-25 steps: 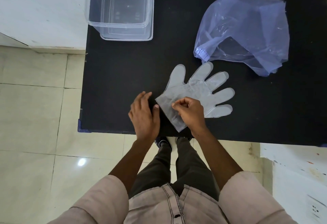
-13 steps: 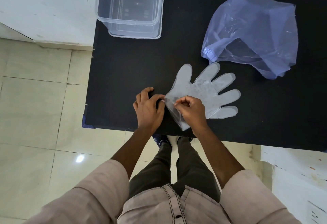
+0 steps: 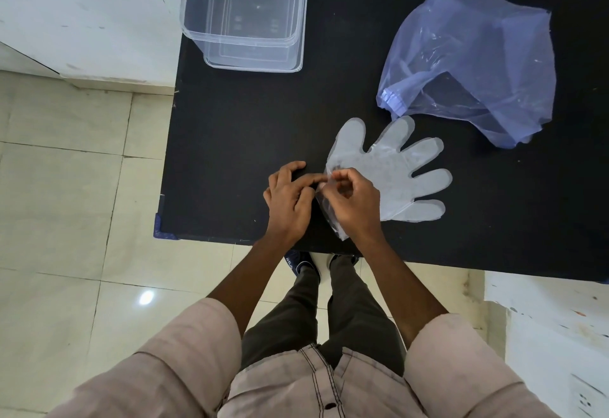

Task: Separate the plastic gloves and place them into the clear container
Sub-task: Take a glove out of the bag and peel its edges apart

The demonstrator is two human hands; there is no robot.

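A stack of thin clear plastic gloves [image 3: 392, 170] lies flat on the black table [image 3: 250, 127], fingers spread toward the right. My left hand [image 3: 288, 198] and my right hand [image 3: 354, 201] meet at the cuff edge on the stack's left side. Both pinch the thin film there, and the cuff is lifted and crumpled between my fingertips. The clear container [image 3: 247, 12] stands empty at the table's far left corner, well apart from the gloves.
A crumpled bluish plastic bag [image 3: 478, 61] lies at the far right, just beyond the glove fingertips. The table's near edge runs right under my wrists, with tiled floor [image 3: 66, 203] to the left. White surfaces border the table at far left and near right.
My left hand went from lying flat beside the cuff to pinching it. Both hands have drawn the cuff edge up off the table.
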